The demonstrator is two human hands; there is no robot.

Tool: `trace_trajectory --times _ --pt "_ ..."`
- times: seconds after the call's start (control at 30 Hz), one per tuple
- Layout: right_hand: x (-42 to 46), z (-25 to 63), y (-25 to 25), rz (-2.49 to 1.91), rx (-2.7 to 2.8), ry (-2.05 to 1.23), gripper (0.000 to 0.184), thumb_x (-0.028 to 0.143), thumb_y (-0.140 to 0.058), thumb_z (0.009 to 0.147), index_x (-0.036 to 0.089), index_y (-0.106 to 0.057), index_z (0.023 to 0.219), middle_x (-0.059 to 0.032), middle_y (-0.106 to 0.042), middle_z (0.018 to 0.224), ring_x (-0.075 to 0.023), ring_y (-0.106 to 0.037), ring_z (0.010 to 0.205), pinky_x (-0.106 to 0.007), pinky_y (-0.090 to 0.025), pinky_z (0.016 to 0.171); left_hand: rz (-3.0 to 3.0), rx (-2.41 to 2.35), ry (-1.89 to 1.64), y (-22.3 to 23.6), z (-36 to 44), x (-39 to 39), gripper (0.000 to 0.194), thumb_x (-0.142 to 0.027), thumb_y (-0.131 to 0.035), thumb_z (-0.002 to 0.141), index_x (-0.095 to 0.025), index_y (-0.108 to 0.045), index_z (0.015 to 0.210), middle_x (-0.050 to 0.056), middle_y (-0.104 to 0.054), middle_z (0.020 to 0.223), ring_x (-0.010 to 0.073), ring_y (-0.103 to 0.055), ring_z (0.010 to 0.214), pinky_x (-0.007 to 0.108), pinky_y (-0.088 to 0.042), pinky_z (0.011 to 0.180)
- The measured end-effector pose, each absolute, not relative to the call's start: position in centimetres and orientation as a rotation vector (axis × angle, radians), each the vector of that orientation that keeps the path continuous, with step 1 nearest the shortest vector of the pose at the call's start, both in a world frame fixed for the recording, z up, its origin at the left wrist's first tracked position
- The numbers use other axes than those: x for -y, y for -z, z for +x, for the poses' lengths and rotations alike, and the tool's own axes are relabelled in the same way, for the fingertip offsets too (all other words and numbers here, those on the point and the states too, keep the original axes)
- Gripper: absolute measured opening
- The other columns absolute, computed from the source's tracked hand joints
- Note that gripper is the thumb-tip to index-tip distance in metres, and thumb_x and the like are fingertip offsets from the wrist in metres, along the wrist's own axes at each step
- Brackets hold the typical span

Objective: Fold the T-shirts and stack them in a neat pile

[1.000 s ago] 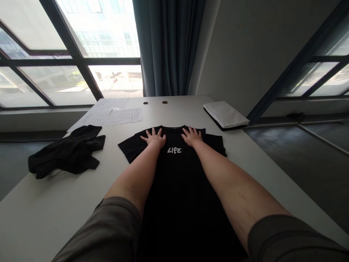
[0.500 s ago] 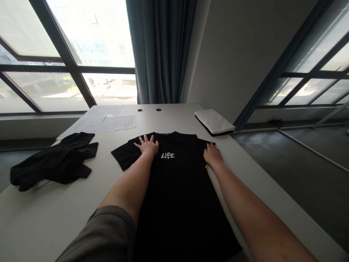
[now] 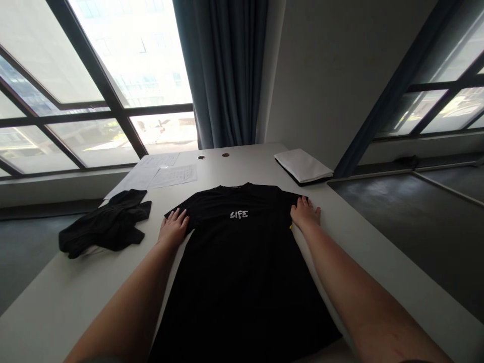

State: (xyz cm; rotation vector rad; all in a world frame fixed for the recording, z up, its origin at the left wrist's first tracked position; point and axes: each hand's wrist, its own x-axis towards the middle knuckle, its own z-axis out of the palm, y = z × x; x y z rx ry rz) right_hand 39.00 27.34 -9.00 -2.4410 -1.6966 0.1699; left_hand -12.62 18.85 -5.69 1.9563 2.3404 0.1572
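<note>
A black T-shirt (image 3: pixel 242 272) with white "LIFE" lettering lies flat, front up, on the white table (image 3: pixel 378 242), its collar pointing away from me. My left hand (image 3: pixel 173 227) rests palm down on the shirt's left sleeve, fingers stretched out. Over on the other sleeve, my right hand (image 3: pixel 305 213) also lies flat with its fingers spread. Neither hand grips the cloth.
A crumpled black garment (image 3: pixel 108 227) lies at the table's left edge. Printed paper sheets (image 3: pixel 159 174) lie at the far left. A folded white cloth on a dark pad (image 3: pixel 303 165) sits at the far right. Windows and a dark curtain stand behind the table.
Both hands slid outward from the shirt's chest near the collar to the two sleeves, first the right, then the left. The view shifted slightly.
</note>
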Motion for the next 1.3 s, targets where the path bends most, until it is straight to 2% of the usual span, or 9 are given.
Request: trace_trajectory --times 0.13,0.23,0.37,0.47,0.6,0.73,0.93,1.13,1.3 --pt "-26.5 38.8 8.7 -2.369 1.736 -0.110 0.063 0.037 -0.028 0.105 0.012 -0.041 0.161 -0.0137 -0.028 0.172 -0.0314 -0.021 0.159 -0.061 -0.014 0.127 1.936 -2.422 -0.117 6.8 -14.9 -15.0 0.063 -0.047 -0.032 0.106 -0.025 -0.034 0.166 0.007 -0.023 0.175 0.0317 -0.023 0.161 0.057 -0.022 0.128" --pt "-25.1 38.5 8.5 -2.195 1.771 0.036 0.056 0.033 -0.036 0.103 0.016 -0.054 0.153 -0.0128 -0.038 0.168 -0.0323 -0.026 0.157 -0.059 -0.019 0.127 1.940 -2.432 -0.214 6.6 -14.7 -14.5 0.058 -0.045 -0.035 0.106 -0.024 -0.046 0.159 0.008 -0.031 0.172 0.0335 -0.025 0.160 0.059 -0.025 0.126" --pt "-22.7 38.1 8.9 -1.844 1.925 0.159 0.039 0.027 -0.048 0.096 0.019 -0.075 0.124 -0.0145 -0.061 0.144 -0.0330 -0.041 0.146 -0.055 -0.031 0.122 2.138 -2.313 -0.515 5.6 -13.9 -14.5 0.046 -0.042 -0.045 0.102 -0.027 -0.065 0.141 0.008 -0.053 0.158 0.0314 -0.048 0.145 0.051 -0.037 0.121" --pt "-20.9 37.6 9.4 -1.670 2.057 0.104 0.034 0.024 -0.052 0.093 0.021 -0.078 0.115 -0.0133 -0.068 0.131 -0.0330 -0.053 0.135 -0.056 -0.034 0.119 2.367 -2.063 -0.661 5.2 -12.8 -14.0 0.046 -0.044 -0.048 0.102 -0.028 -0.063 0.143 0.007 -0.058 0.153 0.0288 -0.053 0.139 0.048 -0.041 0.118" --pt "-18.9 37.2 9.4 -1.645 2.141 -0.047 0.041 0.025 -0.048 0.095 0.020 -0.073 0.127 -0.0130 -0.064 0.141 -0.0292 -0.059 0.130 -0.053 -0.035 0.121 2.488 -1.889 -0.513 5.7 -10.5 -13.4 0.051 -0.046 -0.048 0.102 -0.031 -0.056 0.151 0.005 -0.052 0.160 0.0291 -0.045 0.148 0.050 -0.035 0.124" --pt "-17.9 37.3 9.0 -1.753 2.109 0.001 0.042 0.027 -0.048 0.097 0.018 -0.073 0.129 -0.0133 -0.064 0.143 -0.0291 -0.059 0.131 -0.048 -0.038 0.121 2.381 -1.965 -0.299 6.2 -9.2 -13.4 0.054 -0.046 -0.048 0.102 -0.031 -0.053 0.154 0.005 -0.046 0.165 0.0323 -0.041 0.152 0.057 -0.028 0.127" --pt "-17.8 38.0 9.1 -1.839 2.030 0.086 0.044 0.031 -0.052 0.096 0.014 -0.075 0.129 -0.0174 -0.064 0.139 -0.0308 -0.061 0.128 -0.044 -0.044 0.116 2.330 -1.976 -0.260 5.8 -9.8 -13.5 0.056 -0.046 -0.045 0.103 -0.029 -0.050 0.156 0.004 -0.044 0.166 0.0292 -0.040 0.153 0.054 -0.026 0.129" --pt "-17.8 38.4 9.4 -1.797 2.003 0.117 0.042 0.030 -0.051 0.095 0.015 -0.076 0.126 -0.0181 -0.063 0.136 -0.0331 -0.059 0.129 -0.049 -0.045 0.117 2.341 -1.977 -0.243 5.9 -10.0 -13.6 0.057 -0.045 -0.045 0.103 -0.028 -0.049 0.157 0.005 -0.044 0.166 0.0292 -0.040 0.153 0.054 -0.026 0.129" --pt "-15.9 37.3 8.4 -1.605 2.081 0.077 0.043 0.024 -0.049 0.095 0.017 -0.073 0.130 -0.0171 -0.057 0.148 -0.0370 -0.042 0.148 -0.059 -0.038 0.122 2.466 -2.005 -0.270 5.2 -9.5 -12.3 0.053 -0.043 -0.051 0.102 -0.026 -0.057 0.151 0.009 -0.043 0.166 0.0334 -0.035 0.156 0.056 -0.026 0.128"
